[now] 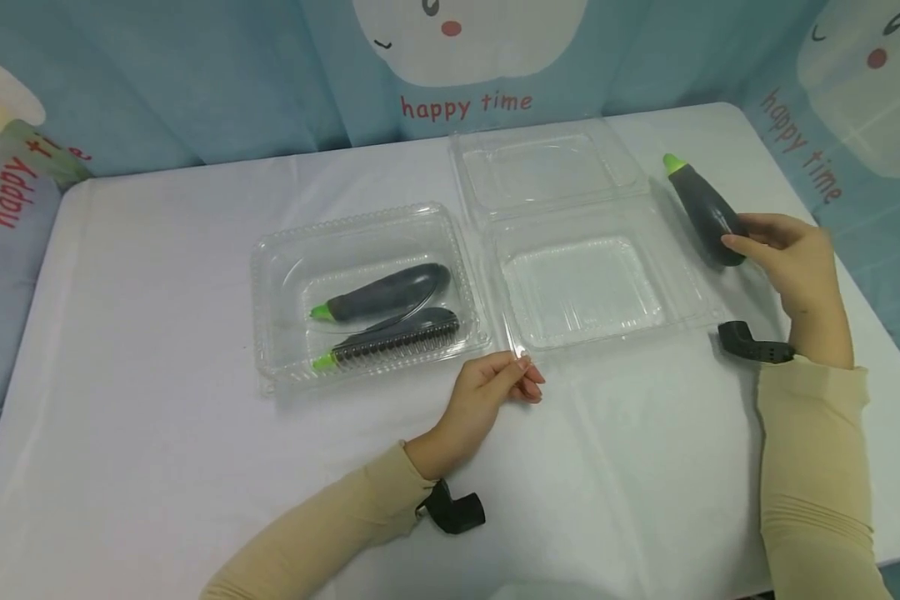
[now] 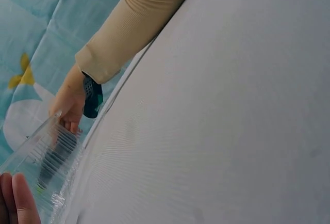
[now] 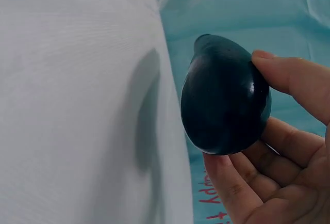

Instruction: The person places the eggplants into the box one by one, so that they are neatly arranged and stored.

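My right hand [image 1: 791, 258] grips the thick end of a dark eggplant [image 1: 701, 208] with a bright green stem, at the right side of the table. In the right wrist view, thumb and fingers [image 3: 294, 74] hold its rounded end, and its shadow falls on the white cloth. My left hand [image 1: 487, 396] pinches the near left corner of an opened clear plastic clamshell box [image 1: 592, 337]. Through that box's ribbed wall [image 2: 38, 144], the left wrist view shows the other hand and the eggplant. No item lies inside the opened box.
Left of the opened box stands another clear plastic box [image 1: 277, 292]. It holds two eggplants, an upper one [image 1: 390, 292] and a lower one [image 1: 420, 321] partly behind the ribbed side. A blue printed curtain [image 1: 232, 75] hangs around the white-covered table [image 1: 157, 417].
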### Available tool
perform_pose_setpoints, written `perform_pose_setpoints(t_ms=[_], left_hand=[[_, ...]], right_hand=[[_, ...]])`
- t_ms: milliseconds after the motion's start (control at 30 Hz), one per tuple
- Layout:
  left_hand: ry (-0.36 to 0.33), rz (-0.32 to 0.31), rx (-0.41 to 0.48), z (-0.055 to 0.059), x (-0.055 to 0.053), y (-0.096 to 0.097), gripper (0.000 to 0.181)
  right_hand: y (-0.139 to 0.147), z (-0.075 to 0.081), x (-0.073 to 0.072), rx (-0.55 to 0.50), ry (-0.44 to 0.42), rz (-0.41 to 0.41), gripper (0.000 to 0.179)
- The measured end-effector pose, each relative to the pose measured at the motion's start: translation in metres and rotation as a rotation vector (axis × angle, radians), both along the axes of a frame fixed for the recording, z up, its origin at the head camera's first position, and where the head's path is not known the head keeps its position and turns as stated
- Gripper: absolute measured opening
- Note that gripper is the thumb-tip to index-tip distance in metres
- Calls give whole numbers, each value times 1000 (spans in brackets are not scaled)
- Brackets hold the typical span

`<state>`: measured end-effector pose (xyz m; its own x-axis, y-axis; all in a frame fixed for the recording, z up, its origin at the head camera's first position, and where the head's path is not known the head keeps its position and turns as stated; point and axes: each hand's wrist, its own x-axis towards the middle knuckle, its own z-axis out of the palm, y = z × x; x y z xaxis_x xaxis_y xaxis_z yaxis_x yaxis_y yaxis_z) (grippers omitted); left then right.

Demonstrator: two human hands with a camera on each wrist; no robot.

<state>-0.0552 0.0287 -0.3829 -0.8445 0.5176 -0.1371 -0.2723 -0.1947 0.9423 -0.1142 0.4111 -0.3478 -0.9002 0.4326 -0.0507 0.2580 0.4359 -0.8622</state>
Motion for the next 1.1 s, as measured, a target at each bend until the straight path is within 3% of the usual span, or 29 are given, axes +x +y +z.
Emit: perform_pose_setpoints(t_ms=[233, 467, 800, 1100], left_hand=[[-7, 8, 14, 0, 0, 1, 26], [-35, 18, 17, -1, -1, 0, 28], [-48, 17, 27, -1, -1, 0, 28], [-31, 13, 41, -1, 0, 0, 30]], right_hand=[[-4, 9, 0, 58, 35, 6, 37], [-10, 16, 2, 13, 97, 41, 35], [-20, 29, 4, -66, 229, 133, 36], [-34, 40, 6, -31, 237, 224, 38]])
